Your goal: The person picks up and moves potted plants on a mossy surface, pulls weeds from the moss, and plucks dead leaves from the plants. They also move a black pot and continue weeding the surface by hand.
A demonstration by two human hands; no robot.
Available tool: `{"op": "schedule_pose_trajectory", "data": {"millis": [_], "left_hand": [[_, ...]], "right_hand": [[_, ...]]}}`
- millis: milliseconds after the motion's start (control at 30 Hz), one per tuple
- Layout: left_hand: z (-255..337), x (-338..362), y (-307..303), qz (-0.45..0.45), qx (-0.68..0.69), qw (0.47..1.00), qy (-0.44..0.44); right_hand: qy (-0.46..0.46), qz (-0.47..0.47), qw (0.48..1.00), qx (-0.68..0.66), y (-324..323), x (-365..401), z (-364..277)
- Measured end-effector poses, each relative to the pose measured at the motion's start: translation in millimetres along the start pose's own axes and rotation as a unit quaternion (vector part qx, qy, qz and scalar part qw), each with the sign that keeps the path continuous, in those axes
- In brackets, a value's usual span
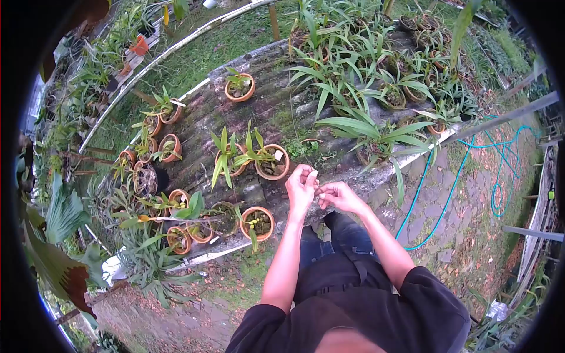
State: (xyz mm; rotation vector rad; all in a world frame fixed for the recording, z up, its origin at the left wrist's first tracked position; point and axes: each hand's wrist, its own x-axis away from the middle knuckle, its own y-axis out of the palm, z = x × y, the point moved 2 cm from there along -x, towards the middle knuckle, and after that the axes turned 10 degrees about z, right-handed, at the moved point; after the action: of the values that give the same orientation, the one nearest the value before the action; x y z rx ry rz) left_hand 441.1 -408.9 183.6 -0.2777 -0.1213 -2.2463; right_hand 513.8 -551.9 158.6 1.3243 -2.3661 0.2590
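Observation:
My left hand (302, 187) and my right hand (339, 196) are close together over the near edge of the weathered table (268, 125). The fingers of both are pinched around something too small to make out between them. Just left of my left hand stands a terracotta pot (272, 170) with a leafy plant and a white tag. Another potted plant (222, 159) sits beside it. Nearer my left forearm is a pot (257, 223) holding a plant with small yellow buds.
Many long-leaved plants (353, 70) crowd the table's right part. A single pot (239, 87) stands near the far edge, with more pots (170, 147) along the left. A turquoise hose (416, 197) lies on the paving at right. A metal bar (500, 116) slants in from the right.

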Motion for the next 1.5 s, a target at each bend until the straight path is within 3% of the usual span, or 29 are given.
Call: {"op": "schedule_pose_trajectory", "data": {"millis": [33, 167, 300, 433, 533, 567, 700, 767, 800, 833, 867, 933, 967, 1000, 1067, 1167, 1233, 1333, 1367, 1500], "left_hand": [[3, 3, 0, -0.012, -0.01, 1.0, -0.007], [11, 17, 9, -0.062, -0.073, 0.987, 0.132], [48, 39, 33, -0.144, -0.109, 0.969, 0.167], [65, 69, 73, -0.215, -0.114, 0.934, 0.26], [67, 98, 101, -0.271, -0.121, 0.909, 0.293], [66, 107, 109, -0.304, -0.121, 0.899, 0.293], [53, 132, 124, -0.407, -0.138, 0.846, 0.316], [37, 140, 126, -0.442, -0.145, 0.823, 0.326], [34, 143, 124, -0.399, -0.129, 0.83, 0.369], [30, 143, 120, -0.351, -0.115, 0.835, 0.408], [25, 142, 113, -0.299, -0.104, 0.838, 0.445], [3, 121, 94, -0.33, -0.119, 0.881, 0.316], [-8, 110, 81, -0.309, -0.133, 0.913, 0.229], [-20, 99, 68, -0.285, -0.142, 0.937, 0.141], [-38, 82, 38, -0.187, -0.163, 0.953, 0.171], [-77, 60, -1, -0.084, -0.265, 0.95, 0.144], [-105, 52, -21, -0.047, -0.302, 0.938, 0.165], [-132, 50, -40, 0.001, -0.229, 0.973, 0.015], [-139, 47, -46, -0.004, -0.284, 0.958, 0.036], [-157, 36, -57, 0.017, -0.362, 0.931, -0.041]], "right_hand": [[-0.003, 0.039, 0.999, -0.027, 5, 6, 2], [-0.07, 0.178, 0.981, -0.041, 20, 29, 21], [-0.139, 0.305, 0.941, -0.042, 23, 60, 24], [-0.182, 0.422, 0.884, -0.086, 18, 97, 34], [-0.177, 0.531, 0.828, -0.04, 10, 120, 60], [-0.217, 0.559, 0.798, -0.053, 11, 127, 67], [-0.217, 0.619, 0.727, -0.202, 28, 147, 76], [-0.179, 0.63, 0.743, -0.141, 30, 152, 93], [-0.158, 0.633, 0.75, -0.11, 32, 155, 93], [-0.213, 0.657, 0.707, -0.152, 32, 152, 87], [-0.143, 0.688, 0.692, -0.163, 29, 150, 94], [0.0, 0.732, 0.658, -0.175, 20, 151, 124], [0.046, 0.725, 0.671, -0.146, 17, 152, 134], [0.036, 0.697, 0.7, -0.147, 13, 152, 147], [0.059, 0.641, 0.756, -0.116, 14, 148, 148], [0.053, 0.581, 0.806, -0.094, 21, 126, 134], [0.035, 0.548, 0.835, 0.026, 28, 107, 119], [-0.013, 0.515, 0.85, 0.107, 35, 77, 111], [-0.034, 0.51, 0.852, 0.115, 34, 67, 112], [0.051, 0.414, 0.876, 0.243, 17, 27, 99]]}}
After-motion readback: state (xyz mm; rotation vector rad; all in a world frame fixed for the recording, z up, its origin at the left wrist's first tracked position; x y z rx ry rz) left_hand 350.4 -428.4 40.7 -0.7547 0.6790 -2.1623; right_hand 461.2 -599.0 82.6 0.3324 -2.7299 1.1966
